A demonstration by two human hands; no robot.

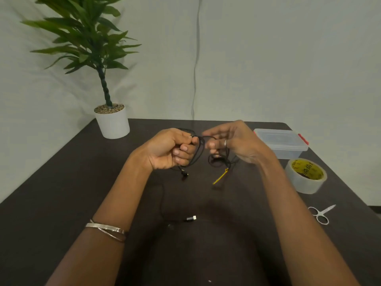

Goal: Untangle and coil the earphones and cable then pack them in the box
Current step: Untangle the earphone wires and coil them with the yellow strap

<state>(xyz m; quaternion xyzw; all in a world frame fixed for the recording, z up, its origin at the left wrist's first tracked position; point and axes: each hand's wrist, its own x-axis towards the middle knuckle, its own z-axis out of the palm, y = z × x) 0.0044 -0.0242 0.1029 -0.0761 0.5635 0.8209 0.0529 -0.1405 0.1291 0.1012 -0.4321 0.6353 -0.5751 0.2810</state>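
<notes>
Bare dark tabletop (61, 203) is seen between the forearms and toward the left edge. A clear lidded plastic box (281, 142) is set at the right edge. Thin black earphone wire (201, 147) is gripped in the curled left hand (171, 149), held above the table, and pinched by the right hand (231, 141). A metal-tipped plug (191, 218) is laid below.

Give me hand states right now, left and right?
Left hand: fist closed around a bundle of the black earphone cable.
Right hand: fingers pinch the same cable near its tangled part.
</notes>
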